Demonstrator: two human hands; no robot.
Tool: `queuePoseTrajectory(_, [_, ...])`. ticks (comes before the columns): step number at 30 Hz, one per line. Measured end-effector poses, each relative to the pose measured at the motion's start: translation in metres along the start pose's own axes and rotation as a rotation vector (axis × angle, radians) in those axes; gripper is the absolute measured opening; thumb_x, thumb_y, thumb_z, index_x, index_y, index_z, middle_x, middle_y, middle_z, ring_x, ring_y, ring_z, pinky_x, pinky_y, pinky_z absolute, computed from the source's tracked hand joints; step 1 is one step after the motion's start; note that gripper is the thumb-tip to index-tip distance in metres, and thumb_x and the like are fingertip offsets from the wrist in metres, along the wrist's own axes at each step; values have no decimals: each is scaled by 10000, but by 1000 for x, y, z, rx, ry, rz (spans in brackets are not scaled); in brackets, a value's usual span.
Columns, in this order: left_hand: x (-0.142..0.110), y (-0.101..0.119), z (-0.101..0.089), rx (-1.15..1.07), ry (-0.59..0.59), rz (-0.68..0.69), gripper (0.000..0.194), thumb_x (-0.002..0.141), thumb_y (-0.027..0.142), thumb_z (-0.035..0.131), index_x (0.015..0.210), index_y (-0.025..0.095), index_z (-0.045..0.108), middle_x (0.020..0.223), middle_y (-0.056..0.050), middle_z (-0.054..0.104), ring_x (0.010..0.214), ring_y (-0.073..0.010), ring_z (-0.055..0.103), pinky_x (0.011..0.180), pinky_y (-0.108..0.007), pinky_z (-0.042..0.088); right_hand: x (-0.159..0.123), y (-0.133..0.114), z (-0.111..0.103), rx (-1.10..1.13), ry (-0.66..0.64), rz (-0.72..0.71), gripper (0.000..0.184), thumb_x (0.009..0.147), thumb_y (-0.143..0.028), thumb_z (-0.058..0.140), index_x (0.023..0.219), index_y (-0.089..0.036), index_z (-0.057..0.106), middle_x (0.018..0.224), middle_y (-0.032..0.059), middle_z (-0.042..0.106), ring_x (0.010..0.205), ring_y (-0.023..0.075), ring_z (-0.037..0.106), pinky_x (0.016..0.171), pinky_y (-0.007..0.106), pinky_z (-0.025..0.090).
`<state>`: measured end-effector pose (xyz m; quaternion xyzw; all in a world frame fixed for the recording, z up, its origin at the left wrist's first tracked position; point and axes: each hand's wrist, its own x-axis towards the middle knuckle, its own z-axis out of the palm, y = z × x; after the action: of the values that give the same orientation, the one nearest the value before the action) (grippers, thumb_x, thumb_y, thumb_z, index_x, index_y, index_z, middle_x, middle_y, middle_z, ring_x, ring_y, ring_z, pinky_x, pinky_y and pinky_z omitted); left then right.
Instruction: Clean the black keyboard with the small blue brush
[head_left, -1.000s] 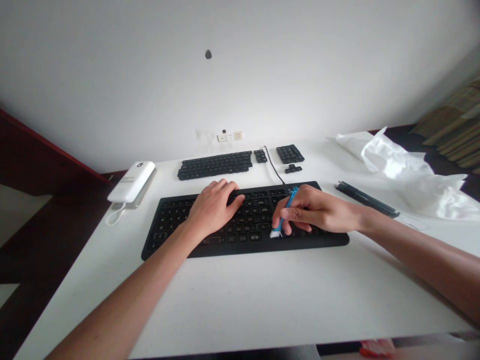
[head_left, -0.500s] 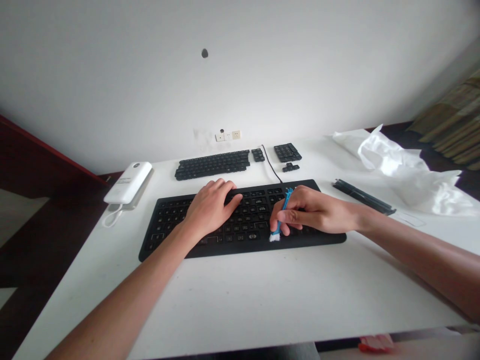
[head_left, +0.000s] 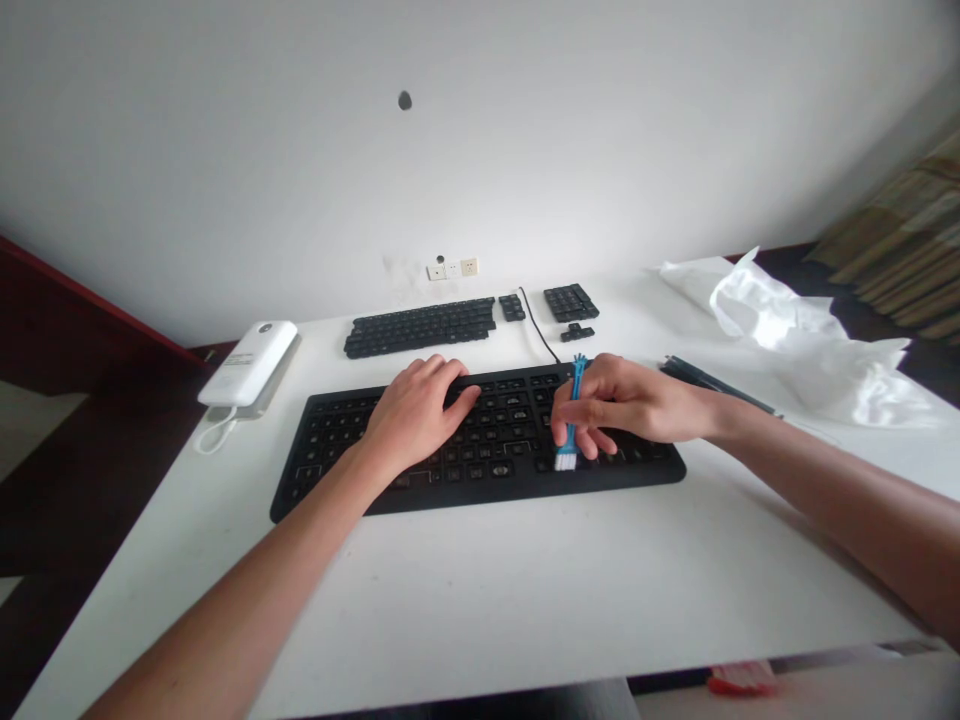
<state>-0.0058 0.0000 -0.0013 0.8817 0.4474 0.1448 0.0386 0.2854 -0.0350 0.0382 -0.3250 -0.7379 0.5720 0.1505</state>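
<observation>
A black full-size keyboard lies on the white table, and its keys show no gaps in this view. My left hand rests on the left-centre keys with its fingers apart, holding nothing. My right hand pinches a small blue brush over the right side of the keyboard. The brush's white bristles touch the keys near the bottom row, and my fingers hide part of its handle.
Beyond the keyboard lie black key blocks and a thin black cable. A white power bank sits at the left, with a white cord. Crumpled white plastic and a black strip lie at the right.
The blue brush has turned more upright and shifted slightly right across the keys. The whole scene sits slightly further left and higher in view.
</observation>
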Motion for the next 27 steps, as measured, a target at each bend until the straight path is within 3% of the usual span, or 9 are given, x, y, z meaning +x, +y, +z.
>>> queuePoseTrajectory(5, [0,1,-1,-6,-3,-1,265,1075,444,488,1126,224,627,1052,-59,656,1017,-264,614,874,-394,484,-1,-4,0,-51,-135,75,357,1012,-379,605,842,-116,776,642,51,710,546,136,649,521,236,483])
queuePoseTrajectory(9, [-1,1,-1,-3,-5,-6,280,1076,451,485,1127,215,627,1064,-61,656,1030,-267,613,889,-403,485,-2,-8,3,-39,-92,58,313,1007,-373,616,933,-123,789,728,65,755,629,153,698,544,234,485])
queuePoseTrajectory(13, [-1,0,-1,-10,-10,-2,301,1082,461,466,1137,214,629,1072,-63,660,1027,-269,612,878,-406,486,-2,-7,4,-102,-128,47,328,1002,-368,627,847,-134,797,663,44,724,581,137,660,571,241,507])
queuePoseTrajectory(18, [-1,0,-1,-17,-3,-4,280,1076,450,482,1131,219,630,1068,-64,658,1024,-269,612,884,-400,483,-1,-7,7,-46,-114,-7,326,1007,-390,630,960,-117,803,785,76,766,680,164,717,631,255,554])
queuePoseTrajectory(21, [-1,0,-1,-15,-8,-5,285,1078,453,473,1139,222,629,1069,-65,657,1024,-269,614,885,-399,484,0,-8,10,-80,-122,-9,350,1024,-404,607,954,-125,806,732,58,745,605,143,683,594,248,536])
queuePoseTrajectory(24, [-1,0,-1,-13,-14,-10,294,1076,457,474,1139,217,630,1078,-70,659,1032,-273,616,886,-405,489,1,-8,13,-67,-86,-55,381,1053,-416,555,1082,-124,797,940,101,782,587,114,646,576,249,526])
queuePoseTrajectory(27, [-1,0,0,-12,-14,-10,297,1078,457,466,1146,219,630,1093,-72,663,1042,-273,618,901,-413,493,2,-7,16,-130,-146,-54,371,1049,-413,569,1032,-127,805,830,69,763,565,98,592,543,226,477])
